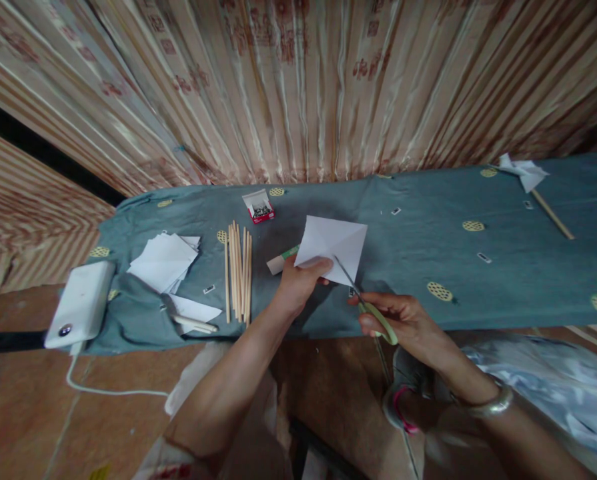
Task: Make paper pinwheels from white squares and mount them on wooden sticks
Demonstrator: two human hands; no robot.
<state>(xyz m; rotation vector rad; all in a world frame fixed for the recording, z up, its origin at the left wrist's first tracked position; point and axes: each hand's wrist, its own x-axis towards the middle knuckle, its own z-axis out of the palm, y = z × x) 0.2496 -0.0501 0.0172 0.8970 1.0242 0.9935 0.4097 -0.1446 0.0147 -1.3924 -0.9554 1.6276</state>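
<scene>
A white paper square (331, 239) with faint diagonal creases is pinched at its near left edge by my left hand (301, 283), thumb on top. My right hand (398, 320) grips scissors (384, 325) with light green handles. Their dark blades meet the paper's near right corner and point toward its middle. Under the paper, partly hidden, lies a small green and beige piece (279, 260) whose kind I cannot make out.
Left on the cloth-covered table (408, 253) lie wooden sticks (239, 273), stacked paper squares (164, 262), an open box of small metal pieces (259, 207) and a cabled white power bank (81, 303). Far right rests a paper pinwheel (524, 173) on a stick. A curtain (298, 93) hangs behind.
</scene>
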